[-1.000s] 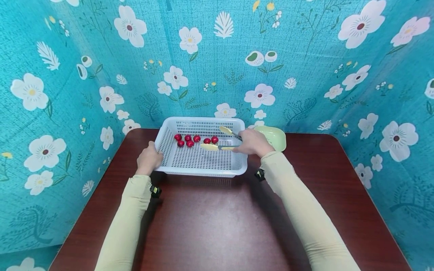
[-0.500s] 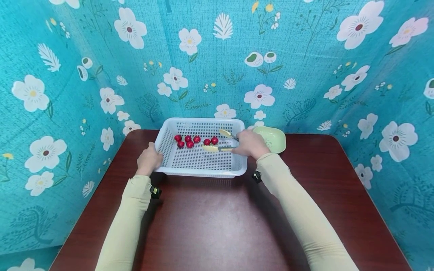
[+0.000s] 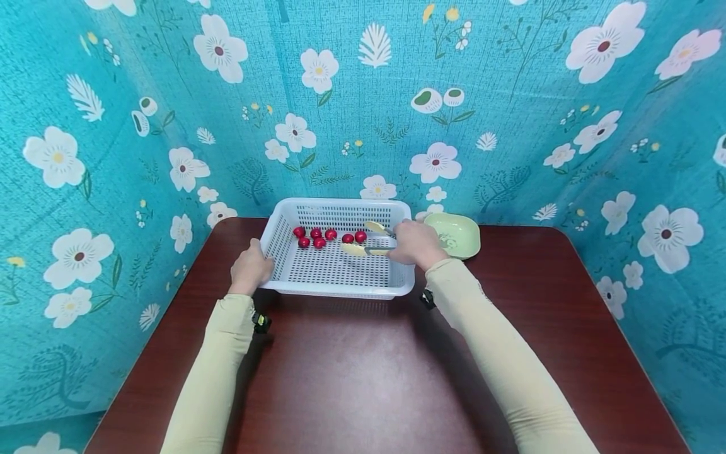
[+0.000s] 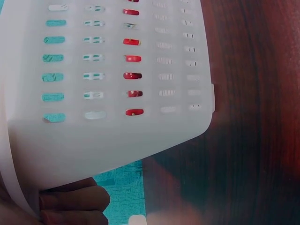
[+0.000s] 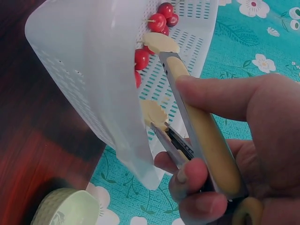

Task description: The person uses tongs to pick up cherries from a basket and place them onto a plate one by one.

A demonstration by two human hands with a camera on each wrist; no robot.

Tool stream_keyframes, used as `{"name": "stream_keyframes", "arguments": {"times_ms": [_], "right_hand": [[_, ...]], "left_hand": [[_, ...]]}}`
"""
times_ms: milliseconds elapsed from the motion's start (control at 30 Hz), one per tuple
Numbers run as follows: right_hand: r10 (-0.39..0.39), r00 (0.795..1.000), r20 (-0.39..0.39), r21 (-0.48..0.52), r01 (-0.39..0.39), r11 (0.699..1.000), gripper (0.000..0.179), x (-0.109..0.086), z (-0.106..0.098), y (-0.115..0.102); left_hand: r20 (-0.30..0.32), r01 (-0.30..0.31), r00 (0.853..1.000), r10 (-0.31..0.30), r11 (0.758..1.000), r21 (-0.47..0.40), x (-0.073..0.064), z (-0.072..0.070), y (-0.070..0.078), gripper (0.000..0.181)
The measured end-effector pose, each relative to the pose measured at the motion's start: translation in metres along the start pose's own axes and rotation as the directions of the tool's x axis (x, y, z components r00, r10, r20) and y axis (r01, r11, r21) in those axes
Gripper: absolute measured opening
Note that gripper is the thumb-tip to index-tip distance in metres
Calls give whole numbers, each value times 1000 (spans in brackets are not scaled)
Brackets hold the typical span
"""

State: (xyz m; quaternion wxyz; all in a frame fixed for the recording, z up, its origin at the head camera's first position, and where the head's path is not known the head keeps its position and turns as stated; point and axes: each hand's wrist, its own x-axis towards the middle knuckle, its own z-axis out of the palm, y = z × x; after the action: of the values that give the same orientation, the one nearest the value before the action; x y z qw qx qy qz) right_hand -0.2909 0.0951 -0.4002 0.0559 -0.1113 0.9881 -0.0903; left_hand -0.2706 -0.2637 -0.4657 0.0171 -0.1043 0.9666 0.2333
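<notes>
A white perforated plastic basket [image 3: 334,289] stands at the back of the table, with several red cherries [image 3: 319,242] lying in its back half. My left hand [image 3: 250,268] grips the basket's left rim; in the left wrist view its curled fingers [image 4: 77,199] show below the rim. My right hand [image 3: 418,244] holds a pair of tongs [image 5: 206,136] with cream tips and cream grip panels. The tongs' arms are spread apart over the basket's right part. In the head view the nearer tip lies close to two cherries on the right, and nothing visible is pinched between the tips.
A light green dish [image 3: 460,236] stands behind and right of my right hand, near the table's back edge. The dark red-brown table [image 3: 340,378] reaches toward me. A turquoise flowered cloth [image 3: 363,126] hangs behind and at both sides.
My right hand and the tongs have shifted slightly, with the nearer tip a little farther right and lower. My left hand and the basket stay in place.
</notes>
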Motion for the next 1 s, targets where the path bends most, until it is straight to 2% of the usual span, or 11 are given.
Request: {"name": "stream_keyframes", "arguments": {"times_ms": [367,667,1000], "right_hand": [[1,998,67,46,-4,999,36,0,4,-6],[17,998,67,61,-22,998,41,1,16,-5],[30,998,57,78,-35,996,42,0,18,-3]], "left_hand": [[2,13,1000,-13,1000,10,0,0,0,49],[2,20,1000,-20,1000,12,2,2,0,49],[1,21,1000,-21,1000,12,1,1,0,49]]}}
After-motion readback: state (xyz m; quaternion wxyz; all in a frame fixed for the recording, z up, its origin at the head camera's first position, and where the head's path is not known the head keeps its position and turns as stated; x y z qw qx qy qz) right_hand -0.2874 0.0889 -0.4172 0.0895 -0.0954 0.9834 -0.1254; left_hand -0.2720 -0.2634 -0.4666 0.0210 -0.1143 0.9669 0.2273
